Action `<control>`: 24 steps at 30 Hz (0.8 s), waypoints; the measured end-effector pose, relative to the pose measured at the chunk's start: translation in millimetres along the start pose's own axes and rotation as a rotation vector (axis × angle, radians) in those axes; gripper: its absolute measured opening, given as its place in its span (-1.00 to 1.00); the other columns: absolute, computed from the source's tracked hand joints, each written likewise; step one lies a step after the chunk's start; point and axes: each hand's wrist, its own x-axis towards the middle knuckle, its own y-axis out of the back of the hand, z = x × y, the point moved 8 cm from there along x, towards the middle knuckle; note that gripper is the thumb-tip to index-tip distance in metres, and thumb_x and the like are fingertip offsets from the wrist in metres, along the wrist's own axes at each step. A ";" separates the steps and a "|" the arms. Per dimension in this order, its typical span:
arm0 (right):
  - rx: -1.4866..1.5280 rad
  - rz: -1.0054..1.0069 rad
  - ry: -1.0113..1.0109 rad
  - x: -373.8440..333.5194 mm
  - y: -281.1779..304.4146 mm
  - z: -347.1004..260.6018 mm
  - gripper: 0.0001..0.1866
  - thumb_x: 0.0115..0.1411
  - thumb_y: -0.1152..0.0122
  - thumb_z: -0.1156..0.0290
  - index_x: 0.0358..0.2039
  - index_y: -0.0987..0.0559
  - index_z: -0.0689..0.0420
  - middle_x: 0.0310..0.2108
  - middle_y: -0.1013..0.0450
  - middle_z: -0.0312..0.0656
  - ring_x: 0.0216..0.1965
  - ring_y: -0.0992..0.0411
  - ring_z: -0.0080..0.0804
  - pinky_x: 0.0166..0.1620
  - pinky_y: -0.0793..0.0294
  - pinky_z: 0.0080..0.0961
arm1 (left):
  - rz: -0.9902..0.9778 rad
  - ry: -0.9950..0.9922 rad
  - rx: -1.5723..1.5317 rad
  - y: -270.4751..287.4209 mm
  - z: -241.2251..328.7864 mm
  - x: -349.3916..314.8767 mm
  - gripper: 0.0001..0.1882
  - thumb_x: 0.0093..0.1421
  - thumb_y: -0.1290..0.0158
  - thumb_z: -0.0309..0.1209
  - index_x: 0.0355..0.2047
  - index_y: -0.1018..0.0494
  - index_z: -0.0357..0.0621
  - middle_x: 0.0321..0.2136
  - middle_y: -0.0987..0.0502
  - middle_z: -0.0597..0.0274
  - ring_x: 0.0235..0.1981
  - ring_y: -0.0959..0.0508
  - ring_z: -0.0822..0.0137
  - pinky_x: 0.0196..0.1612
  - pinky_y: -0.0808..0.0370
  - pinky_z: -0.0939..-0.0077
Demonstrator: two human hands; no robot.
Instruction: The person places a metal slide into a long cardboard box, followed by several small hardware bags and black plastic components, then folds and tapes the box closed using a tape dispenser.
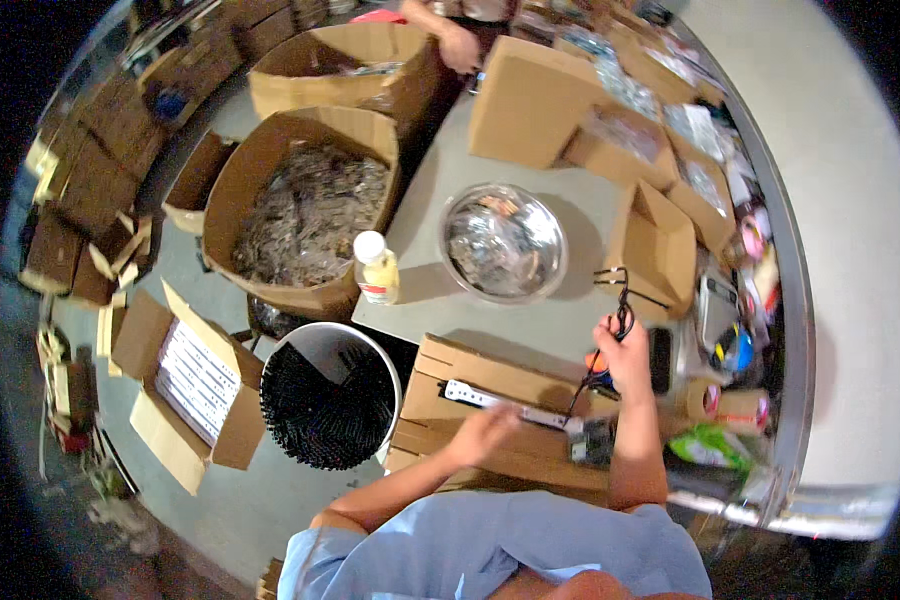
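My right hand (625, 355) is closed around a looped black cord (626, 318), which has thin dark bars sticking out at its upper end. A dark length runs down from this hand toward a slim white strip with dark openings (470, 394), much like a power strip. That strip lies on a flat brown cardboard box (425, 425). Just over the strip hovers my left hand (485, 435), its fingers smeared by motion. Beside my right hand is something orange and blue (598, 370), partly hidden. A dark phone-like slab (660, 360) lies to its right.
On the grey table (420, 305) are a shiny metal bowl (503, 242) of small clear packets and a white-capped bottle (375, 268). Left stand a bin of black rods (330, 400) and a large carton (220, 235) of small parts. Another person's hand (460, 48) shows at the far side.
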 end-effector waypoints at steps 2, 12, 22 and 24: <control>0.016 0.025 -0.086 -45.6 11.7 18.1 -0.74 0.10 -0.10 0.54 -0.53 -0.19 0.03 -0.51 -0.28 -0.41 -0.62 -0.17 -0.74 -0.63 -0.14 -0.74 | -0.119 0.080 -0.410 -19.1 26.9 3.6 -0.37 0.21 0.13 0.02 0.13 -0.15 -0.15 -0.03 -0.39 0.17 0.03 -0.35 0.27 0.08 -0.26 0.27; 0.308 0.359 -0.116 -164.4 67.7 102.4 -0.82 0.13 -0.17 0.37 -0.37 -0.35 0.12 -0.61 -0.31 -0.38 -0.69 -0.25 -0.65 -0.66 -0.21 -0.67 | -0.473 0.555 -0.451 -134.1 27.4 -52.1 -0.56 0.15 0.09 -0.50 0.06 -0.14 -0.07 -0.50 -0.47 0.32 -0.67 -0.30 0.57 -0.64 -0.20 0.73; 0.714 0.007 -0.147 -201.3 22.6 101.3 -0.91 0.17 -0.06 0.44 -0.30 -0.39 0.06 -0.48 -0.35 -0.42 -0.56 -0.27 -0.69 -0.54 -0.22 -0.72 | -0.129 0.311 -0.436 -107.4 41.4 -67.8 -0.85 0.23 0.05 -0.33 -0.23 -0.26 -0.02 -0.62 -0.31 0.39 -0.68 -0.20 0.53 -0.60 -0.16 0.66; 0.734 0.010 -0.236 -207.8 20.7 106.5 -0.88 0.16 -0.06 0.46 -0.28 -0.38 0.06 -0.49 -0.36 -0.37 -0.60 -0.25 -0.68 -0.58 -0.20 -0.69 | -0.150 0.261 -0.440 -107.1 40.4 -69.1 -0.87 0.23 0.04 -0.32 -0.25 -0.28 0.01 -0.64 -0.27 0.45 -0.69 -0.18 0.56 -0.62 -0.12 0.67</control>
